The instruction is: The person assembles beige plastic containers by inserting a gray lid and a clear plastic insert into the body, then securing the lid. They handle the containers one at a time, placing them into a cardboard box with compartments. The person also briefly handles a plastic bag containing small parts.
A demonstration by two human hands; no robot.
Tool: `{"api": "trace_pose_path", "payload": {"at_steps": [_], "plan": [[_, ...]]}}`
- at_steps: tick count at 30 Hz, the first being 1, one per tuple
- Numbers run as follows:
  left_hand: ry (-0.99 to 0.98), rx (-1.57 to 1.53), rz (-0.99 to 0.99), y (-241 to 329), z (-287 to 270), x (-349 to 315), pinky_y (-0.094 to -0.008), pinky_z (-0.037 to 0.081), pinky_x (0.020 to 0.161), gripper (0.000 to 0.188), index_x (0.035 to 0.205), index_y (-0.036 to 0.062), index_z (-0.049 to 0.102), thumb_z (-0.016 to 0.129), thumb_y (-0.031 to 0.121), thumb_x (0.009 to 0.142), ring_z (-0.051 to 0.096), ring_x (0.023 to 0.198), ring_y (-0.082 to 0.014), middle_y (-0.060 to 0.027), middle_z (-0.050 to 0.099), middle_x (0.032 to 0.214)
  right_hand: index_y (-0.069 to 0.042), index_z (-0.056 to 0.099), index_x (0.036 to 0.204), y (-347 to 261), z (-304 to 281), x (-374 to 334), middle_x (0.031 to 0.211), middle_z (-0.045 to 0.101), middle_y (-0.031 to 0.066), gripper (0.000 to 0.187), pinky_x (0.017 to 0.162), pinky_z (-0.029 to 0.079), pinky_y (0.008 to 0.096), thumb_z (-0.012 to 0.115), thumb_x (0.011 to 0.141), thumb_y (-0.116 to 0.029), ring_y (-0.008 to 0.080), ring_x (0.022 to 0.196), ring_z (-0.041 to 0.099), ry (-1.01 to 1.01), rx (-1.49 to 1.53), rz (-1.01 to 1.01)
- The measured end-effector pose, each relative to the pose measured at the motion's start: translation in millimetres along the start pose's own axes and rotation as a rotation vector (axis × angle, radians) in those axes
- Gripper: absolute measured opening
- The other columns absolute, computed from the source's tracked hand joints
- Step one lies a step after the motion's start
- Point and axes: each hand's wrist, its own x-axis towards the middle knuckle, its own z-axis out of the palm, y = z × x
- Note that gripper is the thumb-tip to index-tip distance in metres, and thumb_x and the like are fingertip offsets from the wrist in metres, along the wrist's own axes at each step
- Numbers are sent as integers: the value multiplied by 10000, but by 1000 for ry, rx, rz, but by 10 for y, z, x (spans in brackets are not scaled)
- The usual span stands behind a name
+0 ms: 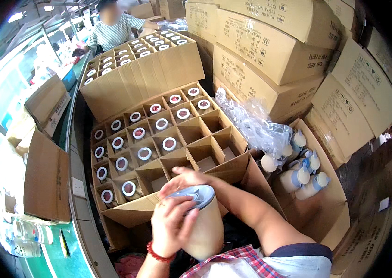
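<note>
A cream flask (204, 234) with a grey-blue lid (200, 194) stands slightly tilted close against my body. My left hand (174, 221), with a red bracelet at the wrist, is bent over the near left side of the lid. Behind the lid's far edge is my right hand (182, 180), its fingers stretched out to the left; whether it touches the lid is hard to see. Just beyond my hands is a divided carton (173, 162). Upright pieces with white ring tops (169, 143) fill many of its cells, while several cells at the right and near side hold nothing.
An open carton (318, 227) at the right holds several cream flasks (304, 178) beside clear plastic bags (254, 123). Sealed cartons (261, 51) are stacked behind. Another filled carton (140, 74) stands farther back, near a person (112, 34). A green bench (57, 252) runs along the left.
</note>
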Motion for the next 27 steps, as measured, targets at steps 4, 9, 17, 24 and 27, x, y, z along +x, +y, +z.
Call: {"api": "trace_pose_path", "payload": {"at_steps": [4,9,17,24,27], "plan": [[-5,60,35,-73,-21,-57,-386,419,975,72,852,104,732,701,145,802,647,960,-208,-23,702,932,133,477,1317,128,68,59,1336,524,284,735,1111,363,383,334,1003,-515,321,1235,540,68,54,91],[25,-1061,-27,-1306,76,-547,-548,161,1151,298,870,85,735,585,335,936,332,1371,-381,-201,615,1221,27,565,1294,9,863,-587,1292,598,200,581,1033,434,364,308,1034,-425,298,1181,593,484,-1233,-95],[70,-811,-333,-924,-119,-426,-447,375,1044,266,859,15,689,602,255,937,563,1160,-315,-181,652,1152,53,624,1191,-157,812,-659,1168,664,167,624,978,463,366,316,1037,-467,235,1069,632,720,-1003,-49],[1,95,4,-37,30,-22,-366,443,876,113,883,97,710,723,191,823,641,913,-211,-12,692,963,144,510,1262,108,269,85,1313,530,298,742,1129,328,434,286,972,-502,376,1231,521,-71,190,77],[-81,-203,165,-422,-164,-155,-433,381,1017,109,921,103,723,691,187,859,601,1100,-218,9,696,983,130,532,1258,152,469,-228,1406,453,286,731,1145,299,444,256,977,-486,386,1315,445,294,32,33]]}}
